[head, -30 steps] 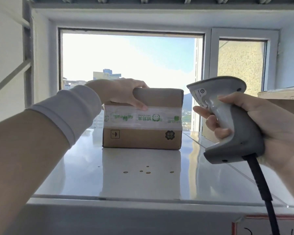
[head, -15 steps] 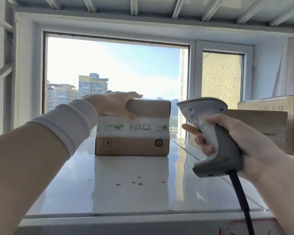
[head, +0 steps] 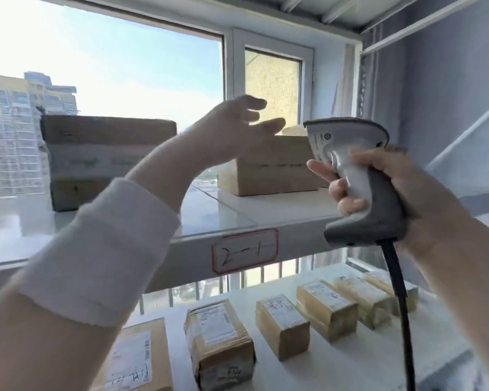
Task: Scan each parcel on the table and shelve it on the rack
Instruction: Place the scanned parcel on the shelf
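Observation:
A brown cardboard parcel (head: 105, 159) with a white-and-green tape band stands on the white upper rack shelf (head: 237, 213) at the left. My left hand (head: 235, 131) hangs in the air to the right of it, fingers spread, holding nothing. My right hand (head: 390, 182) grips a grey handheld scanner (head: 359, 176) by its handle; its black cable drops down the right side. A second cardboard box (head: 274, 167) rests further right on the same shelf.
A red-bordered label reading 2-1 (head: 244, 251) is stuck on the shelf's front edge. The lower shelf (head: 364, 359) carries several small taped parcels, such as one (head: 219, 342) at centre. A window lies behind the rack, a grey wall at right.
My left hand has let go of the taped parcel and drawn back to the right. The view has swung right and down, bringing the lower shelf and label into sight.

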